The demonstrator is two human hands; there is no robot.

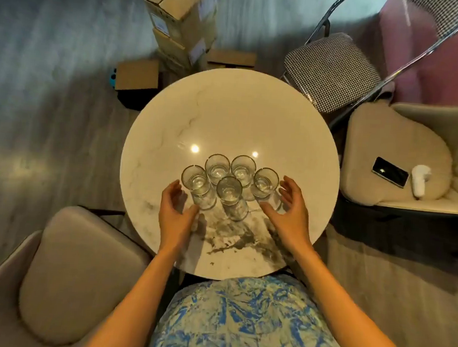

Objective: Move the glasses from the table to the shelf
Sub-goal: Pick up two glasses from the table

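We see all five clear cylindrical drinking glasses point(228, 183) on the round white marble surface point(227, 113); our left hand point(174, 210) and right hand point(288, 209) flank them, fingers apart, empty; nothing moved yet.

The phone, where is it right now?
In the head view the phone lies screen up on the cream armchair right of the round table, beside a white controller.

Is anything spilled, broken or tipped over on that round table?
Nothing stands out. All five glasses stand upright, clustered together on the marble table. The dark patches near the front edge look like the stone's veining, not a spill. Both hands, left and right, are open beside them.
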